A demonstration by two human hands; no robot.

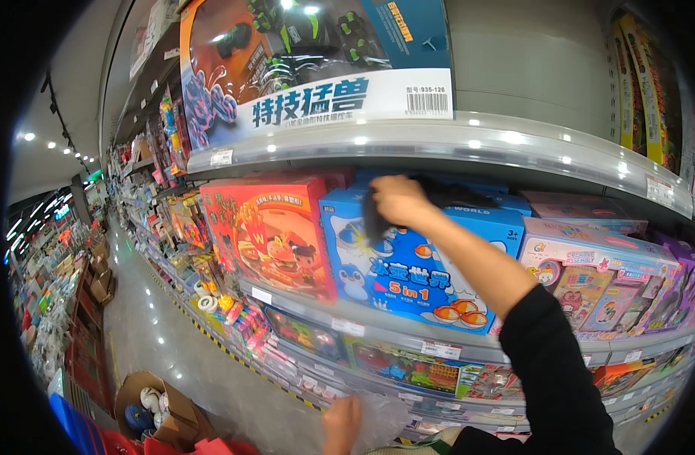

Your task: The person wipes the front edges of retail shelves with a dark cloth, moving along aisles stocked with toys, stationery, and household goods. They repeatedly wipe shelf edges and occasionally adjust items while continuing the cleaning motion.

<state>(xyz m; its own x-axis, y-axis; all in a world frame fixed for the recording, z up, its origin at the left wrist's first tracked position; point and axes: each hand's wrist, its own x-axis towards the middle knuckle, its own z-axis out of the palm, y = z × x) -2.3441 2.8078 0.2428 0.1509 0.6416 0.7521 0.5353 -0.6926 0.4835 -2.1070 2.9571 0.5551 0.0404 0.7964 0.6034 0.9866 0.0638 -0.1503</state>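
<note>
My right hand (400, 200) grips a dark cloth (376, 219) at the top front edge of a blue toy box (359, 290). Part of the cloth hangs over the box's front, and more dark fabric lies across its top. Low in the picture, my left hand (343, 422) is curled into a fist around translucent plastic (384, 418), which looks like a bag. A red toy box (268, 239) with food pictures stands left of the blue one. To the right is a pink toy box (598, 284) with a window front.
Above runs a shelf edge (347, 139) carrying a large boxed toy car (319, 51). Lower shelves (433, 369) hold more packaged toys. On the aisle floor (148, 318), a cardboard carton (177, 421) contains balls. Stocked displays (46, 301) line the aisle's far side.
</note>
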